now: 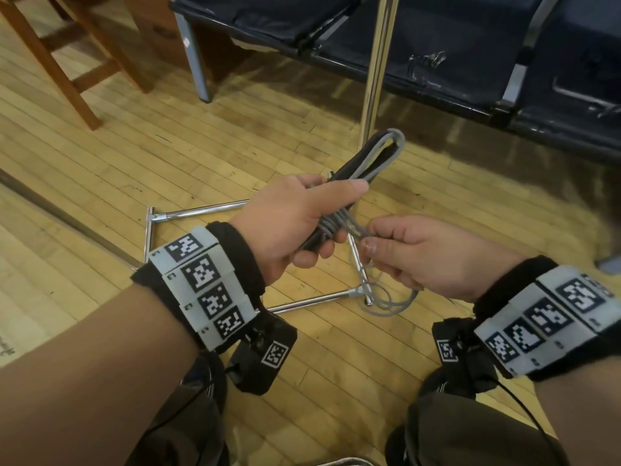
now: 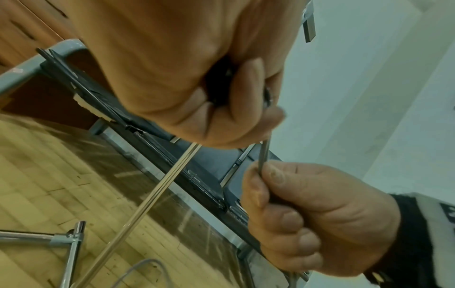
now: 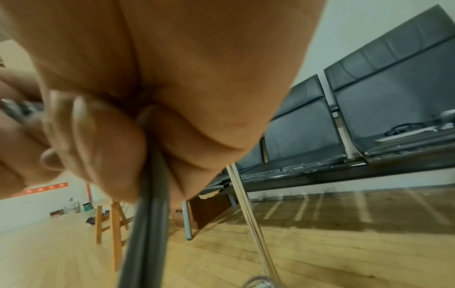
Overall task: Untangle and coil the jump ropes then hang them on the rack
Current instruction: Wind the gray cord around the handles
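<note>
— Both hands are on the same thing. What is the left hand doing?

— Its fingers and thumb are curled round a folded bundle of grey jump rope with black handles, held in the air above the wooden plank floor. The folded loops stick out past the thumb, away from the person.

— And the right hand?

— It pinches the loose grey cord between thumb and forefinger, just beside the bundle, where several turns of cord are wrapped round the middle. From the left wrist view the cord runs straight from the left fist down into that pinch.

— Where does the rest of the cord go?

— It drops below the right hand into loose rings lying on the floor.

— The rack?

— A chrome tube rack stands just beyond the hands; its base bars lie on the floor under them. Behind it is a row of dark padded bench seats, and a brown wooden stool is at the far left.
</note>
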A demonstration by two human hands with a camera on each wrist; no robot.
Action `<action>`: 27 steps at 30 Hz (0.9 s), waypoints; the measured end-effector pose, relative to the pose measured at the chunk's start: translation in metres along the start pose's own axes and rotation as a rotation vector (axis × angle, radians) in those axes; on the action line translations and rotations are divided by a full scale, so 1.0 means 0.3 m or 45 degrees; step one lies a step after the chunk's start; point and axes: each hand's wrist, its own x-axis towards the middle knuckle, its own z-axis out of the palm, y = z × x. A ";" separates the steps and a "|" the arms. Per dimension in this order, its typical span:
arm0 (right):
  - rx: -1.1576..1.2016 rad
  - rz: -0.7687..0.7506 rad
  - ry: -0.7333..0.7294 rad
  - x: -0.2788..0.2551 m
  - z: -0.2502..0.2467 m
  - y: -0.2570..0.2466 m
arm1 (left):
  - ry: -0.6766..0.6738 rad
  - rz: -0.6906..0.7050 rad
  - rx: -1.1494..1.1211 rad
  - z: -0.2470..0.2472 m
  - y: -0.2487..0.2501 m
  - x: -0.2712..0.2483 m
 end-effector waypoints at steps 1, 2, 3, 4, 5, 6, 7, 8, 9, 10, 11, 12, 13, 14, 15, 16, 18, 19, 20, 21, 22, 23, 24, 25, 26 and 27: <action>-0.016 0.020 0.030 0.004 0.000 0.007 | -0.032 0.005 0.029 -0.002 0.003 -0.004; -0.050 0.040 0.072 0.004 -0.001 0.014 | -0.090 0.007 0.094 -0.002 0.006 -0.010; -0.089 0.049 0.112 0.004 -0.004 0.019 | -0.168 -0.005 0.200 -0.002 0.008 -0.017; -0.125 0.043 0.133 0.002 -0.007 0.018 | -0.257 -0.038 0.338 0.001 0.011 -0.026; -0.138 0.025 0.134 0.003 -0.011 0.015 | -0.340 -0.093 0.497 0.006 0.012 -0.035; -0.172 0.015 0.117 0.005 -0.015 0.011 | -0.411 -0.162 0.666 0.014 0.010 -0.042; -0.243 0.031 0.111 0.008 -0.015 0.003 | -0.465 -0.230 0.842 0.023 0.003 -0.049; -0.348 0.056 0.131 0.009 -0.011 -0.007 | -0.495 -0.283 1.013 0.033 -0.006 -0.054; -0.444 0.076 0.169 0.013 -0.004 -0.013 | -0.495 -0.319 1.164 0.042 -0.017 -0.058; -0.501 0.079 0.205 0.017 0.002 -0.023 | -0.472 -0.345 1.286 0.048 -0.032 -0.060; -0.530 0.069 0.226 0.018 0.010 -0.036 | -0.440 -0.369 1.373 0.049 -0.045 -0.060; -0.546 0.054 0.228 0.012 0.019 -0.048 | -0.399 -0.390 1.431 0.049 -0.054 -0.058; -0.553 0.031 0.226 0.009 0.028 -0.058 | -0.342 -0.403 1.463 0.045 -0.058 -0.054; -0.553 0.014 0.214 0.004 0.038 -0.069 | -0.271 -0.408 1.471 0.038 -0.057 -0.047; -0.536 -0.002 0.199 -0.003 0.048 -0.082 | -0.191 -0.408 1.453 0.029 -0.052 -0.036; -0.497 -0.020 0.185 -0.009 0.058 -0.097 | -0.096 -0.405 1.397 0.018 -0.045 -0.025; -0.398 -0.062 0.178 -0.018 0.076 -0.122 | 0.119 -0.354 1.211 -0.008 -0.030 -0.005; -0.352 -0.075 0.186 -0.018 0.080 -0.127 | 0.218 -0.292 1.108 -0.023 -0.022 0.004; -0.318 -0.069 0.193 -0.014 0.081 -0.125 | 0.296 -0.229 0.997 -0.038 -0.014 0.008; -0.300 -0.042 0.186 -0.008 0.080 -0.120 | 0.337 -0.187 0.879 -0.050 -0.007 0.011; -0.299 0.001 0.159 -0.002 0.078 -0.111 | 0.332 -0.170 0.762 -0.058 -0.003 0.013; -0.303 0.046 0.123 0.004 0.078 -0.099 | 0.279 -0.165 0.662 -0.064 -0.001 0.012; -0.312 0.086 0.090 0.008 0.077 -0.089 | 0.192 -0.165 0.582 -0.065 0.001 0.011; -0.321 0.117 0.067 0.012 0.078 -0.079 | 0.091 -0.162 0.517 -0.064 0.001 0.008; -0.322 0.143 0.051 0.012 0.078 -0.071 | 0.000 -0.154 0.453 -0.058 0.000 0.006; -0.304 0.156 0.043 0.011 0.078 -0.065 | -0.063 -0.143 0.383 -0.050 -0.001 0.004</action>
